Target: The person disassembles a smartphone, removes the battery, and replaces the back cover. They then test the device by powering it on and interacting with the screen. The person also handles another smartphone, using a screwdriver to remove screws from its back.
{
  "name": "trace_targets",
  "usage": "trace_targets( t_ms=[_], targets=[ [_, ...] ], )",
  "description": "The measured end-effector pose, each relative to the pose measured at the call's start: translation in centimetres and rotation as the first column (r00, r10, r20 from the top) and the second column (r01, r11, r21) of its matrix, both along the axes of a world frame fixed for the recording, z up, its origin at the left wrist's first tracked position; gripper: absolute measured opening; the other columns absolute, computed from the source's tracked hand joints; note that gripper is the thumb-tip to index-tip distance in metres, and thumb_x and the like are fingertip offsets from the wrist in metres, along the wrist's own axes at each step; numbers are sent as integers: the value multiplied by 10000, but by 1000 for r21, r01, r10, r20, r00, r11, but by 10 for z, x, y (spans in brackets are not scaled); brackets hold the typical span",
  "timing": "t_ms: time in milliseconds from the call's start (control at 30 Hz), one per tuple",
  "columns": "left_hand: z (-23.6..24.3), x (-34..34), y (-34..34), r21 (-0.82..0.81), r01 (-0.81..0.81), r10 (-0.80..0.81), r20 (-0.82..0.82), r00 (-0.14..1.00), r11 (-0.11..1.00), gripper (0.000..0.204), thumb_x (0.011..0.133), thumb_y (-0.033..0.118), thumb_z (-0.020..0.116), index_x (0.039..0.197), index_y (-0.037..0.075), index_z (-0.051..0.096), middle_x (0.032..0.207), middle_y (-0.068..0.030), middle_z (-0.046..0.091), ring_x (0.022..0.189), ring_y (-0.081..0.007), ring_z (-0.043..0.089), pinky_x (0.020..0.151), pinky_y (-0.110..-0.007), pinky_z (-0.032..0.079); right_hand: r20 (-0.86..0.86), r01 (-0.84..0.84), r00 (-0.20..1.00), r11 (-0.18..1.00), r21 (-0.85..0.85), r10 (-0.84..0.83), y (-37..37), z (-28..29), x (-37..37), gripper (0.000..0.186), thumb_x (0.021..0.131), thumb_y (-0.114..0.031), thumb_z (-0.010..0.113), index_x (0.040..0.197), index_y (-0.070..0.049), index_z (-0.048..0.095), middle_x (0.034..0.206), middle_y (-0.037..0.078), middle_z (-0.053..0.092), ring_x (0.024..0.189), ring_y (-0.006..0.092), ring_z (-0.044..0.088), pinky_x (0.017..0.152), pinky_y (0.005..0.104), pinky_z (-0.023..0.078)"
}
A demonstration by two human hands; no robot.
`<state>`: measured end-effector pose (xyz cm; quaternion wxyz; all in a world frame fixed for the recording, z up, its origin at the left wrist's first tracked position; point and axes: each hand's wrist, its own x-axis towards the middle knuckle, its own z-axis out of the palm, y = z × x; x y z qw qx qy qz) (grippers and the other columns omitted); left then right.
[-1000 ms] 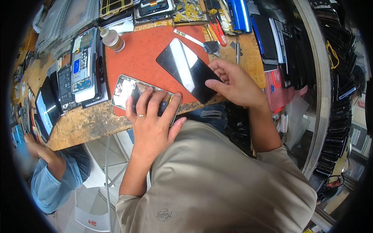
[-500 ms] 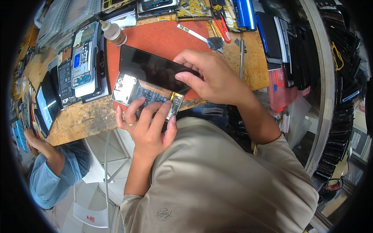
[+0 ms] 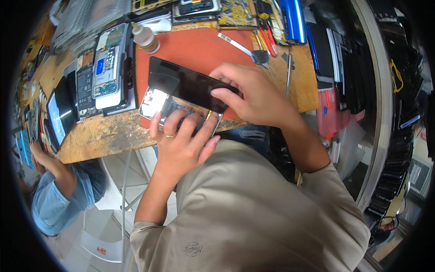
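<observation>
My right hand [image 3: 242,93] grips a black phone screen panel [image 3: 183,79] by its right end, thumb on the glossy face, held just over an opened phone body [image 3: 149,104] on the orange mat [image 3: 190,43]. My left hand [image 3: 183,138], with a ring on one finger, has its bent fingers on that phone body, holding it at its near edge. The body shows bright metal and internal parts; the panel hides its far side. A white dropper bottle [image 3: 146,38] stands behind them, with a white strip tool [image 3: 234,44] to its right.
Opened phones [image 3: 108,68] lie stacked at the left; red-handled pliers [image 3: 272,43] and a metal rod [image 3: 288,72] lie back right. A black phone stack [image 3: 326,54] and red plastic case [image 3: 327,113] flank the right. A co-worker's arm [image 3: 59,177] is at lower left.
The black panel has swung leftward from the right side of the mat to over the opened phone. My right hand moved left with it; my left fingers shifted down toward the body's near edge.
</observation>
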<state>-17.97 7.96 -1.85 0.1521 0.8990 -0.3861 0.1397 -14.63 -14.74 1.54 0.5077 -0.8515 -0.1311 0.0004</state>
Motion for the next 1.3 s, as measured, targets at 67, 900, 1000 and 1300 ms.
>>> trace_targets(
  t_ms=[67,900,1000,1300],
  targets=[
    [-1,0,1,-13,13,-13,-8,1000,1000,433,823,468,738,1208,273,721,1100,20,589,1170,-195,493,1143,-544,200,-101,-13,995,1000,2,13,-1,2,-1,171,920,-1,679,1085,26,642,867,78,698,768,114,650,673,299,512],
    [-18,4,5,-241,-4,-5,-38,999,971,404,730,446,773,1048,200,728,1059,16,610,1104,-203,554,1116,-512,258,-280,16,959,974,228,50,-8,-5,5,177,942,9,671,1113,35,637,931,78,720,847,108,672,754,285,554],
    [-16,4,4,-227,-3,-5,-36,999,974,394,739,446,765,1056,213,737,1046,16,599,1105,-202,553,1121,-515,251,-221,28,975,988,149,6,-5,-2,3,179,916,-9,698,1085,27,649,868,101,716,790,149,681,708,311,544],
    [-14,3,3,-177,-1,-8,-50,999,984,415,765,461,745,1118,244,751,1044,7,568,1111,-202,536,1128,-519,237,-131,2,991,1000,-26,-5,-1,9,1,202,881,-44,723,1060,14,649,897,162,718,808,300,714,722,384,553]
  ],
)
